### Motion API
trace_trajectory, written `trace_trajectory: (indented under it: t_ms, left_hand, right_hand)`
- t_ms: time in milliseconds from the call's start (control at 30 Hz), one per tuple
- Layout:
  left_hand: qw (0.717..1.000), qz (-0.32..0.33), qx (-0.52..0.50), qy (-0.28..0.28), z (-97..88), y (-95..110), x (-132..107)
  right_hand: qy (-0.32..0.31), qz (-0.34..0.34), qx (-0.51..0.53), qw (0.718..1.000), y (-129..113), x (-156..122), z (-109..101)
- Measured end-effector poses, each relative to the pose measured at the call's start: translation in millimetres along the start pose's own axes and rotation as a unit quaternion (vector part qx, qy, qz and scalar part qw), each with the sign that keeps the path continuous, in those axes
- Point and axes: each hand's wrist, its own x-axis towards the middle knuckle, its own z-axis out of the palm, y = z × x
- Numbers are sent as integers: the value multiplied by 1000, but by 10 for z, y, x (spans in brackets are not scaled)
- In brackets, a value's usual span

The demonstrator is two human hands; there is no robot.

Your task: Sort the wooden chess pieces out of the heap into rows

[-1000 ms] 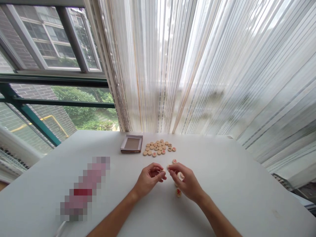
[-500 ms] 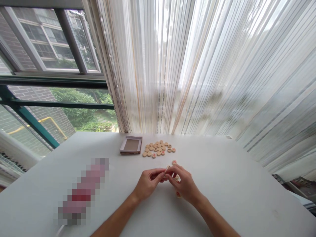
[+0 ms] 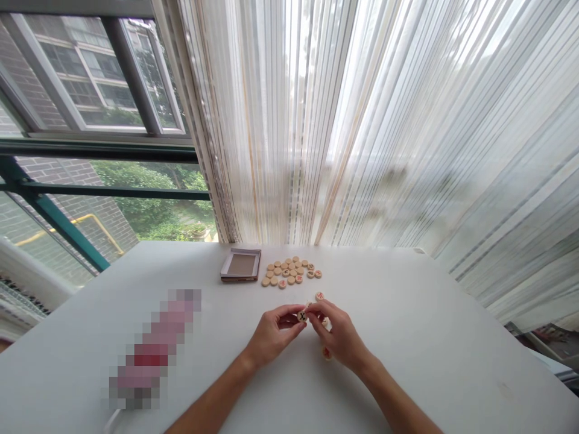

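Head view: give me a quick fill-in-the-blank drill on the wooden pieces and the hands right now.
1. The round wooden game piece pinched between the left hand and the right hand bears a ____ mark.
2. The shallow brown cardboard box lies to the ____ of the cluster of round wooden pieces.
3. The table under both hands is ____ in colour.
Missing words: black; left; white.

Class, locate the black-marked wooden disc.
Head view, centre: the black-marked disc is held between the left hand and right hand, nearer than the disc cluster.
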Motion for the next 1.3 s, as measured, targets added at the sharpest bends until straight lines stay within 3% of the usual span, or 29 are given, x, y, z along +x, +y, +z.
trace_trajectory:
  t_ms: [200, 567, 900, 1300]
  left_hand:
    - [1000, -6, 20, -11, -22, -1, -4]
    - [987, 67, 139, -36, -5, 49, -51]
    - [987, 76, 126, -59, 22, 98, -81]
    - [980, 79, 170, -73, 22, 80, -91]
  right_hand:
    - [-2, 3, -5, 1000, -11, 3, -33]
    - [-19, 25, 11, 999, 13, 15, -85]
    - [-52, 41, 64, 996, -21, -1, -66]
    - [-37, 82, 33, 995, 26, -8, -14]
